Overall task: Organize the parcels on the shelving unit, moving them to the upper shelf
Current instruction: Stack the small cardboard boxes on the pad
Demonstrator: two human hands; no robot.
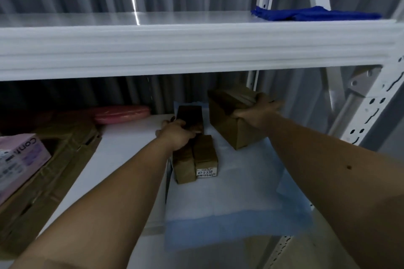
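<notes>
On the lower shelf (122, 150), a blue and white pad (236, 209) carries several brown cardboard parcels. My right hand (258, 113) grips the top right edge of a large brown box (227, 122), which is tilted. My left hand (177, 135) curls round a long dark parcel (190, 116) lying on top of two small parcels; the right one (205, 155) bears a white label. The upper shelf (196, 50) runs across the view above both hands.
A folded blue cloth (314, 14) lies on the upper shelf at the right. At the lower left sit flattened cardboard (54, 168), a pink box (19, 159) and a pink packet (122, 113). White perforated uprights (369, 107) stand at the right.
</notes>
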